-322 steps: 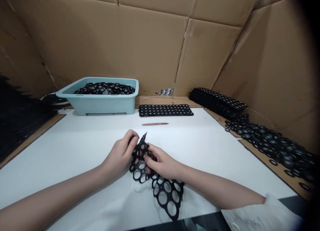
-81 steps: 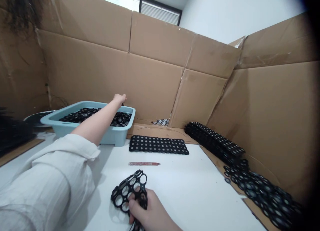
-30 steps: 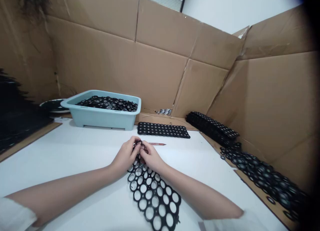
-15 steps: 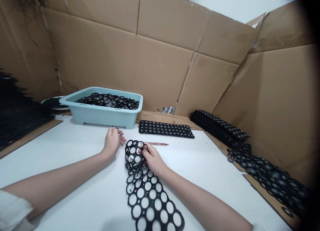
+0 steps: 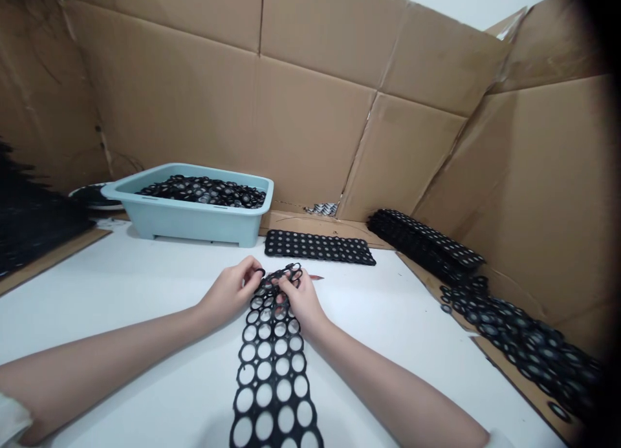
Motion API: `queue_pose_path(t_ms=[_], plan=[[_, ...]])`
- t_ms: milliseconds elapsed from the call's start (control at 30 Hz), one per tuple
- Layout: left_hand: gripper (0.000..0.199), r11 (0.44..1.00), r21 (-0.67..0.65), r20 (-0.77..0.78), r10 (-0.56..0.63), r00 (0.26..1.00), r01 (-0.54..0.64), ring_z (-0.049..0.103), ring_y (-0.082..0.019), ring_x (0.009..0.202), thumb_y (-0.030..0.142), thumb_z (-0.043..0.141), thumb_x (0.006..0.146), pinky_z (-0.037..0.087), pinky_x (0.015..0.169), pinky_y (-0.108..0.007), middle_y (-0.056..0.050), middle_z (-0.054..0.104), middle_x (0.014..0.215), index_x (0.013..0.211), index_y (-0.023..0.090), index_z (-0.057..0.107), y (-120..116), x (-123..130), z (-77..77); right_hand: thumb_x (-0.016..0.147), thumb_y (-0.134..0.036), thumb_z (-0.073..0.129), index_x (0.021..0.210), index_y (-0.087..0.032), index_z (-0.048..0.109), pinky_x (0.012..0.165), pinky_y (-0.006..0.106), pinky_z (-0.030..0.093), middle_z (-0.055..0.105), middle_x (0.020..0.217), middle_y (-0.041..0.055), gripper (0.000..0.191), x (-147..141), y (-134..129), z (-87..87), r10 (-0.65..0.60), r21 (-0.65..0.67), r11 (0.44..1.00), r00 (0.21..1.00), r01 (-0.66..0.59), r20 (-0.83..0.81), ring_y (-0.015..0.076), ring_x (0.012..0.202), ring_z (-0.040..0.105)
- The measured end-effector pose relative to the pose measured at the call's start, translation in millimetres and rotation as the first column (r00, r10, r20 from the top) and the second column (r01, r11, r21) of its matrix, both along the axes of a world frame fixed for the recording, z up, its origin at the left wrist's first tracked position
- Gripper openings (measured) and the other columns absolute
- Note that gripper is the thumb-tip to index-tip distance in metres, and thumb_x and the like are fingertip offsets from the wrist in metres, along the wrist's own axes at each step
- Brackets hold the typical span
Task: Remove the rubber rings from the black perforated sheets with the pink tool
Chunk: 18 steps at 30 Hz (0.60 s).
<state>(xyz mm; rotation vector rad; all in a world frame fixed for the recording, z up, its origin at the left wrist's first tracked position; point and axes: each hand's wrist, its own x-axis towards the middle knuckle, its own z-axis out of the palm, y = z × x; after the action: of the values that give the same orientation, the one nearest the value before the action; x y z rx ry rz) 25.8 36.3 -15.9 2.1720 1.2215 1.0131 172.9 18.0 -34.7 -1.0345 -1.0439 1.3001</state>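
A long black sheet of joined rings (image 5: 273, 370) lies down the white table towards me, its far end lifted and bunched. My right hand (image 5: 301, 299) is closed on that far end, thumb on top. My left hand (image 5: 237, 285) pinches a small black ring (image 5: 262, 273) between thumb and fingertips, right beside the sheet's far left corner. Whether this ring is joined to the sheet I cannot tell. Behind my right hand the tip of a red pencil (image 5: 316, 278) shows; the rest of it is hidden.
A light blue basin (image 5: 194, 223) full of black rings stands at the back left. Another ring sheet (image 5: 320, 247) lies flat behind my hands. Stacked sheets (image 5: 427, 244) and a pile of loose rings (image 5: 519, 331) line the right edge. Cardboard walls (image 5: 315, 125) enclose the table.
My left hand has moved right and forward to the sheet's far end. The sheet's curled end has been opened out, and its near part has swung left.
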Motion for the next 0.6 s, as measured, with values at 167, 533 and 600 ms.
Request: queue_pose_path(t_ms=[167,533,600], plan=[[0.016,0.980,-0.199,0.165,0.028,0.986,0.005,0.044,-0.012,0.050,0.033,0.041,0.079,0.033,0.051,-0.023,0.005,0.046,0.054,0.070,0.019,0.045,8.9,0.3,-7.2,0.069,-0.026,0.053,0.086,-0.020,0.037,0.037,0.019,0.039,0.053,0.082,-0.0004,0.025,0.1,0.4,-1.1,0.021,0.059,0.998,0.999,-0.023,0.030,0.0050,0.044,0.043],[0.022,0.950,-0.187,0.051,-0.247,0.968,0.252,0.055,-0.019,0.077,0.039,0.036,0.083,0.039,0.072,-0.031,-0.001,0.062,0.080,0.090,0.021,0.047,-5.9,3.9,1.4,0.067,-0.021,0.051,0.085,-0.017,0.047,0.041,0.021,0.042,0.050,0.068,-0.0028,0.019,1.2,2.4,-0.9,0.075,-0.030,0.997,0.997,-0.074,0.032,0.0073,0.047,0.043],[0.021,0.925,-0.216,0.105,-0.297,0.949,0.314,0.055,-0.019,0.080,0.038,0.035,0.084,0.040,0.076,-0.032,-0.002,0.061,0.082,0.093,0.021,0.045,-5.7,4.5,1.6,0.066,-0.019,0.049,0.083,-0.017,0.047,0.040,0.020,0.039,0.049,0.066,-0.0034,0.017,0.9,3.2,-1.5,0.048,-0.041,0.998,0.999,-0.047,0.025,0.0073,0.047,0.043]])
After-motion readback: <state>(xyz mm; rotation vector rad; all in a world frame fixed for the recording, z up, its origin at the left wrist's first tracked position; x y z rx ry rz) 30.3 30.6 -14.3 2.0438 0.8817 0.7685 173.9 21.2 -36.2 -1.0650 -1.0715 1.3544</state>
